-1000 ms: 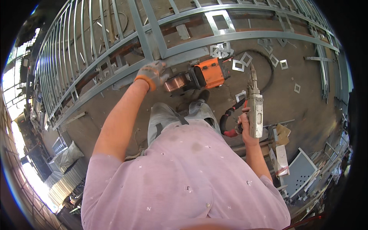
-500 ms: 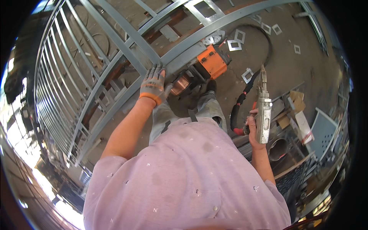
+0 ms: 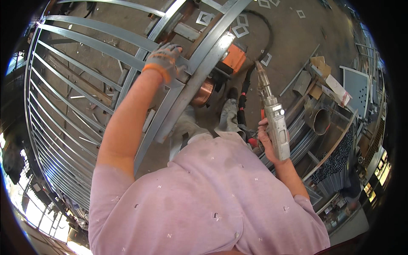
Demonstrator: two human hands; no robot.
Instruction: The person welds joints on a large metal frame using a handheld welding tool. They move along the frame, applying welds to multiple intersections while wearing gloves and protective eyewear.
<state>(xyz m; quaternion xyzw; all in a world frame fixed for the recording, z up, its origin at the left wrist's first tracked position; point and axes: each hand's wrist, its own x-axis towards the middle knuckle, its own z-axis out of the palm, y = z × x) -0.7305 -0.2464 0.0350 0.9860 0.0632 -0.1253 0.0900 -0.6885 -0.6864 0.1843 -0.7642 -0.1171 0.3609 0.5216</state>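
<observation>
My left hand (image 3: 163, 61), in a grey glove with an orange cuff, rests on a welded steel frame (image 3: 214, 42). Its fingers lie forward over the bars near a corner, with the thumb apart. On the right, my bare right hand (image 3: 267, 142) is closed around the body of a silver welding gun (image 3: 278, 127). The gun's narrow nozzle points forward and slightly left. A black cable (image 3: 244, 91) with red bands runs beside the gun. Beyond my legs stands an orange machine (image 3: 233, 58) with a copper-coloured wire spool (image 3: 203, 92), partly hidden by the frame.
Long curved bars of the frame fill the left side. Square metal plates (image 3: 241, 31) with cut-out centres lie on the floor ahead. At the right are cardboard pieces (image 3: 321, 66), a perforated grey panel (image 3: 357, 87), a round pipe (image 3: 319, 121) and stacked metal tubes.
The view has turned right, bringing more tubes and pipe into sight. My left hand appears farther over the frame's bars. The welding gun has tilted, its nozzle swinging left.
</observation>
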